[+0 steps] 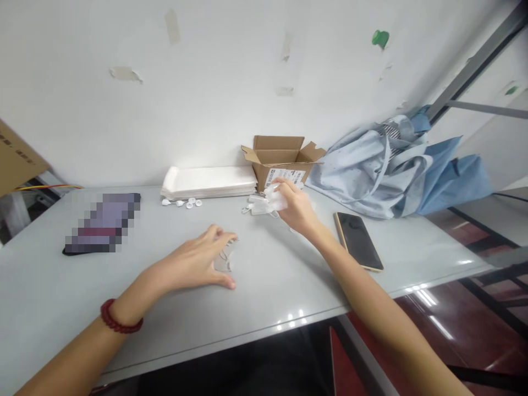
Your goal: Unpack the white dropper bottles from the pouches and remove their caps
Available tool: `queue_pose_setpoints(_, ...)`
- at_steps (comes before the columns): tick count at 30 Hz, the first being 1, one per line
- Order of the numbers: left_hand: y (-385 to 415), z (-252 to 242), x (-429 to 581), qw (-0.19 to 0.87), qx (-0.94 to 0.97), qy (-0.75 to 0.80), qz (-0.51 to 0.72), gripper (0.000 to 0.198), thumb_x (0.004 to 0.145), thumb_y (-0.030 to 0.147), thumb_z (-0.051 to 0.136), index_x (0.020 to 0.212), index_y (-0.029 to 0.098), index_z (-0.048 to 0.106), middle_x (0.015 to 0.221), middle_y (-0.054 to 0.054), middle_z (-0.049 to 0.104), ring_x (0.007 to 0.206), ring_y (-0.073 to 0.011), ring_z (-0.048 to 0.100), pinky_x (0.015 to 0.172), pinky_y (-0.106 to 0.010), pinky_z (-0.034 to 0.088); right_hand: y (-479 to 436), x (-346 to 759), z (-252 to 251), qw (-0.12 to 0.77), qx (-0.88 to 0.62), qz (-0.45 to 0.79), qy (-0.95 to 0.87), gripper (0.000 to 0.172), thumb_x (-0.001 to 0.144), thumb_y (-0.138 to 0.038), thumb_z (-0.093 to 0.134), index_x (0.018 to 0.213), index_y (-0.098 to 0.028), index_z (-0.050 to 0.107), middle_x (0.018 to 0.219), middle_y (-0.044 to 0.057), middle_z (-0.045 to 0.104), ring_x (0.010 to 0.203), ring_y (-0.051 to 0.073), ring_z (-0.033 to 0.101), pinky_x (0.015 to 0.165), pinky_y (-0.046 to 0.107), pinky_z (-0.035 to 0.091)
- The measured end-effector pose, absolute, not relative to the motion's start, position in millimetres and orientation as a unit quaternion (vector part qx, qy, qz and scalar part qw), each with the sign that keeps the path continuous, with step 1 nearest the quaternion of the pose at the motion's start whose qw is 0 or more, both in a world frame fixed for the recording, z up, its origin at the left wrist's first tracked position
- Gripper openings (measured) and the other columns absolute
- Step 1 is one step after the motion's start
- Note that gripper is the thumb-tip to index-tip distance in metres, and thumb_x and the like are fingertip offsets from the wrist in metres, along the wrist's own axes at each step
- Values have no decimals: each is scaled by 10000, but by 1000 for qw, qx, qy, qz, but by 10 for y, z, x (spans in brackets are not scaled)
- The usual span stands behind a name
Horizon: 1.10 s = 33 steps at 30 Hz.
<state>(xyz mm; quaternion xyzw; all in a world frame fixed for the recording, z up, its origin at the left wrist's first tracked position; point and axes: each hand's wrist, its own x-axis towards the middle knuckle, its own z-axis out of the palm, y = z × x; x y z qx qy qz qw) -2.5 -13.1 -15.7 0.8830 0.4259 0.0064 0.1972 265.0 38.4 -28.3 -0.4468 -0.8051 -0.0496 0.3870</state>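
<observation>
White wall (231, 82) behind the grip, patched with tape scraps (124, 73) and a green mark (380, 37) up right. Grey table (173, 330) under it, glossy, glare spots along its near edge. Right of the grip: grey metal frame (478, 60) and dark red shiny floor (454, 324) with light streaks.

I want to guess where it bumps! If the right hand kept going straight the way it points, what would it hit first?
Probably the small open brown cardboard box by the wall. The right hand, holding a crumpled clear plastic packet, points toward it, and nothing else shows between them, though depth is hard to judge.
</observation>
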Motion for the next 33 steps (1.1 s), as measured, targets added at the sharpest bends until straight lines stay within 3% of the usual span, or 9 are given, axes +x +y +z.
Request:
queue_pose_setpoints(2,-184,-257,135,113,897,428,21,573,808,609,515,1226,218,509,1087,-99,532,807,-233,609,672,-324,481,388,2663,-273,394,-443,-46,-804,252,753,-67,441,954,-209,497,1242,134,555,1050,243,579,827,367,467)
queue_pose_setpoints(4,-202,-369,280,28,903,428,18,355,939,443,366,1052,169,562,997,-110,564,793,-227,615,618,-292,464,391,2675,-259,400,-443,-42,-801,242,754,-78,451,948,-214,499,1241,133,554,1084,250,566,866,382,457)
queue_pose_setpoints(9,55,-515,326,-24,910,413,18,323,979,300,278,881,155,549,830,-100,620,665,-203,625,587,-279,448,415,2708,-227,419,-454,-35,-785,228,742,-90,469,923,-224,502,1209,124,580,1068,254,577,889,401,453)
queue_pose_setpoints(18,995,-348,280,-92,863,489,87,392,975,373,286,1013,114,577,1000,-184,619,833,-274,646,667,-323,435,560,2980,-212,479,-520,-24,-707,310,649,-139,521,947,-222,533,1125,101,632,1042,275,588,916,448,445)
queue_pose_setpoints(28,851,-446,140,-147,855,484,118,429,935,435,343,1063,172,656,1200,-170,555,807,-277,635,640,-354,429,581,3046,-192,505,-531,1,-680,305,668,-163,568,966,-222,554,1081,74,652,1017,259,597,918,437,445)
queue_pose_setpoints(33,810,-379,263,-122,860,458,188,380,917,370,381,1103,139,618,1173,-175,553,1012,-321,561,709,-381,468,601,3107,-187,516,-543,3,-662,327,664,-159,564,983,-227,554,1032,54,659,985,251,601,923,443,440)
